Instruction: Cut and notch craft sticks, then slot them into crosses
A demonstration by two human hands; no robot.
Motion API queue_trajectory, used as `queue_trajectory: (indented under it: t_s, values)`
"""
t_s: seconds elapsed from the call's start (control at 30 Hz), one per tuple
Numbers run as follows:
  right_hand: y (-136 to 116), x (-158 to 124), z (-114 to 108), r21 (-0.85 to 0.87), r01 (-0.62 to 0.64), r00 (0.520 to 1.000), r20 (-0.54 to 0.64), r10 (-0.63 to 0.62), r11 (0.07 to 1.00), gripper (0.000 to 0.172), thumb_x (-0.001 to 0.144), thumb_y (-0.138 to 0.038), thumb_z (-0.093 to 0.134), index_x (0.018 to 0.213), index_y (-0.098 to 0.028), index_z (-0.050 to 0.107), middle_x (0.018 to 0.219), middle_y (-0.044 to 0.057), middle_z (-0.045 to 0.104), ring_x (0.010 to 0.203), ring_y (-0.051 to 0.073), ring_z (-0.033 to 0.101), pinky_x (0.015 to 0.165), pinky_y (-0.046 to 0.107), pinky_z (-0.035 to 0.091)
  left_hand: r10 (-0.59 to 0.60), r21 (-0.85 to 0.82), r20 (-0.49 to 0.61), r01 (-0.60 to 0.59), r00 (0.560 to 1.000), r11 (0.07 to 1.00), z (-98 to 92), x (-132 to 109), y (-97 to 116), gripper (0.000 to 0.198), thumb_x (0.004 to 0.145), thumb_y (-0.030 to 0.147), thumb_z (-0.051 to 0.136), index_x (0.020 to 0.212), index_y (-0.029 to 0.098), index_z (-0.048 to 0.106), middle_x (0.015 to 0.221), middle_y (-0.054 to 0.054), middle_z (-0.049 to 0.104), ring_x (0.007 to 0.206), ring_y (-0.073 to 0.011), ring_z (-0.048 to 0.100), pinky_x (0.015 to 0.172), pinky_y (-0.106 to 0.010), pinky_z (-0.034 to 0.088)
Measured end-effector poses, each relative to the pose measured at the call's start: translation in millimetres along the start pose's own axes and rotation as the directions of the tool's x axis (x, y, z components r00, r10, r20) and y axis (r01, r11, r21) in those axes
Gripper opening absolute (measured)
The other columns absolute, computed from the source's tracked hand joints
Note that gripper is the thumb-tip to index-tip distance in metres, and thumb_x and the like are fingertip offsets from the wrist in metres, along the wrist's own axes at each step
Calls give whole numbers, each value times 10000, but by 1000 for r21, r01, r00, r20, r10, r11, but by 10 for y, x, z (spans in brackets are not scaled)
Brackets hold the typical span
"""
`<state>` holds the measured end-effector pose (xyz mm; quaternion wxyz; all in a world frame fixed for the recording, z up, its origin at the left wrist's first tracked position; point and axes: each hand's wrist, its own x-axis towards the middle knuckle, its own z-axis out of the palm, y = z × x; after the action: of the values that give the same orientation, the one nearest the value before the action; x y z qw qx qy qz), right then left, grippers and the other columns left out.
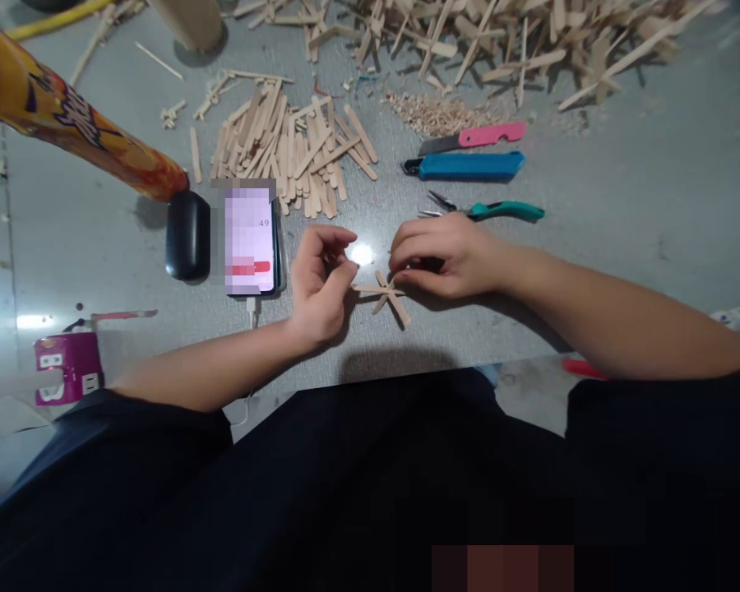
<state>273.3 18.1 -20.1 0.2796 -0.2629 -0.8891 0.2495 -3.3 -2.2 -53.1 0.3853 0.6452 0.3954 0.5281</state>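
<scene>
A small star of crossed wooden craft sticks (387, 291) lies low over the grey table between my two hands. My right hand (447, 253) curls at the star's upper right, its thumb and fingertips closed on the end of one stick. On the other side is my left hand (321, 284), with fingers bent and a gap between thumb and index fingertip. Its thumb is close to the star's left stick end; I cannot tell whether they touch. Beyond my hands lies a pile of loose craft sticks (308, 156).
Right of the pile lie a pink-handled knife (492, 135), a blue box cutter (472, 166) and green-handled pliers (509, 211). To the left are a charging phone (252, 238), a black case (188, 237) and a tall orange can (80, 115). Many assembled stick stars (524, 62) heap behind.
</scene>
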Motion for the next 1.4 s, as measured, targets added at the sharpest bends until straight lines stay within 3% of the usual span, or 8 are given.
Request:
queue_trajectory:
  t_s: [0.2, 0.6, 0.77, 0.87, 1.0, 1.13, 1.23, 1.4]
  values:
    - [30, 12, 53, 33, 74, 997, -24, -73, 997, 137, 1151, -244, 719, 1048, -246, 809, 1013, 36, 820, 831, 186, 762, 764, 329, 539, 71, 158, 198, -104, 978, 982, -17, -8, 132, 77, 993, 193, 761, 1013, 268, 756, 977, -29, 751, 892, -215, 683, 833, -432, 521]
    - [7, 23, 37, 41, 66, 997, 47, -68, 997, 109, 1139, -205, 702, 1063, -236, 773, 978, 34, 801, 829, 184, 736, 775, 325, 524, -10, 281, 185, -44, 983, 959, 8, -75, 100, 243, 976, 139, 731, 1172, 282, 738, 1136, -59, 777, 1039, -263, 705, 944, -504, 519]
    - [-8, 60, 27, 122, 42, 999, -1, -42, 992, 103, 1112, -181, 706, 1048, -232, 768, 956, 37, 832, 825, 183, 759, 792, 325, 566, 211, 206, 38, -214, 977, 955, -36, -66, 5, 319, 1102, 448, 727, 1398, 340, 678, 1345, -100, 636, 1250, -321, 642, 1068, -567, 549]
    - [41, 86, -30, 66, -6, 984, -175, 18, 998, 100, 1114, -254, 733, 1031, -253, 788, 913, 28, 824, 795, 198, 741, 759, 350, 576, 328, 247, -129, -290, 936, 925, -19, -66, -55, 412, 1086, 572, 681, 1441, 365, 640, 1347, -120, 542, 1300, -359, 574, 1094, -631, 531]
    - [327, 61, -250, -79, -180, 837, -537, 110, 981, 134, 1100, -366, 760, 997, -300, 815, 911, 42, 842, 734, 239, 694, 714, 428, 582, 486, 267, -168, -435, 858, 860, 34, -94, -84, 463, 1022, 631, 611, 1418, 391, 590, 1266, -109, 500, 1161, -356, 556, 940, -652, 551]
    - [860, -67, -598, -159, -446, 655, -728, 200, 881, 76, 1009, -293, 837, 952, -306, 788, 949, 54, 859, 742, 256, 672, 786, 472, 592, 467, 287, -115, -420, 877, 861, 29, -131, -43, 411, 1027, 520, 575, 1422, 411, 594, 1241, -117, 494, 1198, -383, 547, 963, -674, 550]
    - [1222, -181, -840, -112, -685, 492, -800, 343, 720, 196, 871, -116, 892, 871, -270, 770, 853, 37, 833, 659, 193, 562, 755, 429, 525, 468, 281, -62, -434, 882, 856, -10, -147, -29, 443, 1010, 470, 618, 1445, 389, 595, 1275, -112, 499, 1242, -375, 543, 1010, -661, 544]
    - [1420, -337, -1109, -71, -771, 373, -856, 359, 633, 352, 729, 97, 798, 750, -248, 734, 727, 15, 768, 666, 179, 545, 734, 412, 443, 411, 253, 22, -403, 911, 880, -37, -180, -29, 490, 998, 383, 686, 1480, 387, 601, 1365, -115, 505, 1308, -371, 559, 1092, -641, 572]
